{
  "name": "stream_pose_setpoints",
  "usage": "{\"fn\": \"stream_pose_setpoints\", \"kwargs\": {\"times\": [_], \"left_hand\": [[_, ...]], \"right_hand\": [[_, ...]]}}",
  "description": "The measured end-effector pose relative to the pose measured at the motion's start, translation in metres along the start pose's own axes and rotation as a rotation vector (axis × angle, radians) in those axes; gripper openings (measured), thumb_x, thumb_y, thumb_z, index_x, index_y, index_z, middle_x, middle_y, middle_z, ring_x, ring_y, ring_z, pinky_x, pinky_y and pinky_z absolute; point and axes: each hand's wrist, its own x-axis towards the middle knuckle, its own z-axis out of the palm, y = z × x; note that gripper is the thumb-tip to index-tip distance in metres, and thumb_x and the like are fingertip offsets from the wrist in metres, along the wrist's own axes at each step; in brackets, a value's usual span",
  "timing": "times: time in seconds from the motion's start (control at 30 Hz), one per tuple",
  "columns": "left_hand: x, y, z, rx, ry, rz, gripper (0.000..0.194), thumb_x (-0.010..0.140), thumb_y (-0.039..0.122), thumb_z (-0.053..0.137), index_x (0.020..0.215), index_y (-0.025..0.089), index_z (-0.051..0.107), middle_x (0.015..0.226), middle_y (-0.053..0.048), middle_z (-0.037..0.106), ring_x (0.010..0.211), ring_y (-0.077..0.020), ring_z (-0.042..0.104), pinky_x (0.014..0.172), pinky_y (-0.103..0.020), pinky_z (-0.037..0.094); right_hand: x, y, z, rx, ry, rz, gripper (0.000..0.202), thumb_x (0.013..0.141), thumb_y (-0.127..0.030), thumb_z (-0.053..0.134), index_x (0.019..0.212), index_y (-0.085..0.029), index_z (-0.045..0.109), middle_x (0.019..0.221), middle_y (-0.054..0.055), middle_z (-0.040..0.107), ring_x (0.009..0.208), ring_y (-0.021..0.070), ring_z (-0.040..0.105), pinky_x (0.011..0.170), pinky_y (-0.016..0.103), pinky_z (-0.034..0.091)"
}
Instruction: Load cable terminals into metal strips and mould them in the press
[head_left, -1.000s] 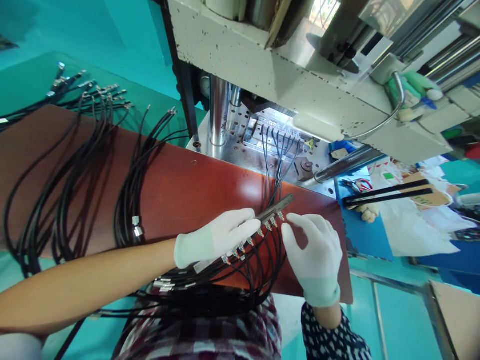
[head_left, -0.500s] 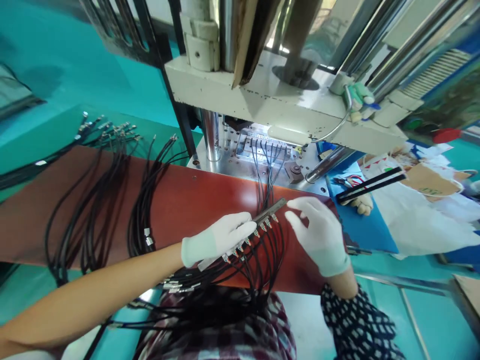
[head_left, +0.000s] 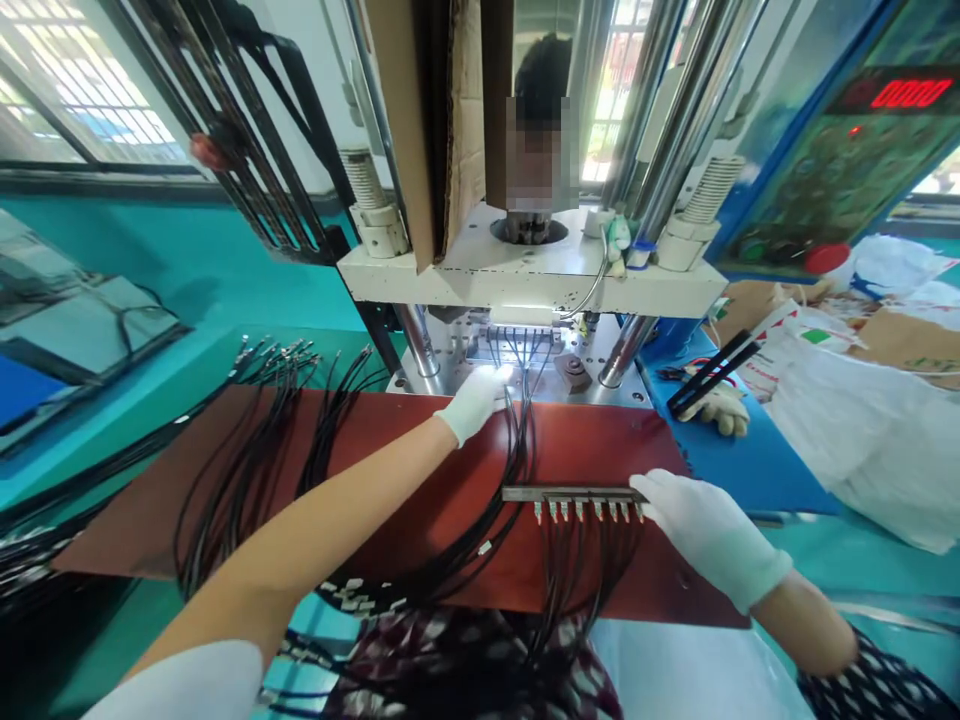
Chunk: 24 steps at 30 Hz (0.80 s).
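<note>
My gloved left hand [head_left: 480, 402] reaches to the front edge of the press's metal base [head_left: 442, 375], beside the black cables [head_left: 517, 430] that run out of the mould [head_left: 517, 342]. Its fingertips are blurred by glare, so whether they hold a cable is unclear. My gloved right hand [head_left: 694, 520] pinches the right end of a metal bar [head_left: 577, 494]. Several cable ends with metal connectors hang in a row from the bar's lower edge, over the reddish-brown board [head_left: 585, 440].
More black cables [head_left: 232, 480] lie across the board's left part. The press plate [head_left: 465, 285] spans above the mould. On the blue surface at right are a glove [head_left: 720, 410] and black bars [head_left: 712, 375]. A control panel [head_left: 847, 170] is at upper right.
My left hand has let go of the bar and moved forward to the press base. My right hand has taken the bar's right end, and the bar now lies level, further right. The view has tilted up.
</note>
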Motion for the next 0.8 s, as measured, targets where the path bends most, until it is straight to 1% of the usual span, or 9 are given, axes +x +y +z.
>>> {"fn": "stream_pose_setpoints", "kwargs": {"times": [0.07, 0.17, 0.3, 0.37, 0.43, 0.53, 0.63, 0.7, 0.8], "left_hand": [[0.019, 0.0, 0.003, -0.085, -0.073, -0.09, 0.041, 0.103, 0.052, 0.033, 0.081, 0.018, 0.045, 0.067, -0.001, 0.051, 0.059, -0.012, 0.054, 0.062, -0.026, 0.05], [0.03, 0.011, 0.002, -0.162, -0.159, -0.21, 0.039, 0.103, 0.041, 0.033, 0.081, 0.015, 0.051, 0.059, -0.002, 0.049, 0.048, -0.0123, 0.049, 0.047, -0.025, 0.045], [0.03, 0.043, -0.011, -0.212, -0.176, -0.287, 0.028, 0.1, 0.026, 0.04, 0.081, 0.013, 0.054, 0.055, -0.001, 0.05, 0.04, -0.0095, 0.043, 0.038, -0.021, 0.039], [0.028, 0.051, -0.014, -0.232, -0.183, -0.32, 0.027, 0.1, 0.024, 0.04, 0.081, 0.012, 0.055, 0.055, -0.002, 0.052, 0.039, -0.0096, 0.044, 0.038, -0.021, 0.039], [0.024, 0.045, -0.012, -0.26, -0.194, -0.331, 0.028, 0.101, 0.024, 0.038, 0.083, 0.012, 0.055, 0.054, -0.002, 0.052, 0.039, -0.0104, 0.045, 0.037, -0.022, 0.04], [0.018, 0.019, -0.006, -0.311, -0.21, -0.314, 0.03, 0.102, 0.026, 0.035, 0.086, 0.012, 0.056, 0.052, -0.001, 0.052, 0.038, -0.0126, 0.049, 0.037, -0.023, 0.041], [0.02, -0.003, -0.007, -0.375, -0.239, -0.329, 0.027, 0.101, 0.027, 0.037, 0.088, 0.013, 0.056, 0.054, -0.002, 0.055, 0.041, -0.0158, 0.055, 0.039, -0.024, 0.043], [0.028, -0.007, -0.01, -0.432, -0.28, -0.363, 0.021, 0.099, 0.027, 0.044, 0.091, 0.013, 0.057, 0.062, -0.005, 0.061, 0.05, -0.0185, 0.062, 0.046, -0.027, 0.049], [0.046, -0.001, -0.013, -0.565, -0.328, -0.368, 0.022, 0.098, 0.034, 0.05, 0.089, 0.014, 0.056, 0.072, -0.006, 0.064, 0.061, -0.0185, 0.066, 0.054, -0.028, 0.054]], "right_hand": [[-0.01, 0.007, 0.006, -0.014, -0.038, 0.03, 0.019, 0.089, -0.009, 0.053, 0.095, -0.021, 0.067, 0.085, 0.004, 0.066, 0.072, 0.014, 0.064, 0.063, 0.025, 0.042], [-0.012, 0.01, 0.009, -0.042, -0.066, 0.047, 0.022, 0.088, -0.008, 0.052, 0.097, -0.021, 0.067, 0.086, 0.004, 0.065, 0.073, 0.014, 0.064, 0.063, 0.024, 0.042], [0.006, 0.008, 0.004, -0.045, -0.131, 0.015, 0.023, 0.091, -0.011, 0.049, 0.099, -0.02, 0.069, 0.089, 0.006, 0.065, 0.076, 0.0161, 0.065, 0.066, 0.025, 0.044], [0.022, 0.005, 0.002, -0.036, -0.137, -0.025, 0.024, 0.092, -0.013, 0.048, 0.101, -0.02, 0.07, 0.092, 0.007, 0.066, 0.08, 0.0179, 0.066, 0.069, 0.026, 0.046], [0.04, 0.001, 0.002, -0.009, -0.11, -0.08, 0.028, 0.093, -0.015, 0.049, 0.108, -0.02, 0.07, 0.098, 0.009, 0.068, 0.088, 0.0199, 0.067, 0.077, 0.028, 0.048], [0.066, -0.008, 0.003, 0.075, -0.096, -0.138, 0.033, 0.093, -0.016, 0.049, 0.118, -0.019, 0.07, 0.108, 0.011, 0.069, 0.098, 0.0226, 0.067, 0.088, 0.032, 0.05], [0.088, -0.011, 0.0, 0.182, -0.13, -0.188, 0.032, 0.091, -0.016, 0.051, 0.115, -0.018, 0.072, 0.107, 0.01, 0.07, 0.1, 0.0232, 0.067, 0.092, 0.035, 0.051], [0.108, -0.007, -0.009, 0.292, -0.137, -0.265, 0.032, 0.088, -0.015, 0.053, 0.112, -0.02, 0.074, 0.106, 0.008, 0.071, 0.101, 0.0217, 0.067, 0.094, 0.033, 0.052], [0.162, 0.001, -0.029, 0.365, -0.021, -0.264, 0.034, 0.09, -0.016, 0.05, 0.113, -0.021, 0.074, 0.112, 0.005, 0.072, 0.107, 0.0184, 0.065, 0.1, 0.029, 0.049]]}}
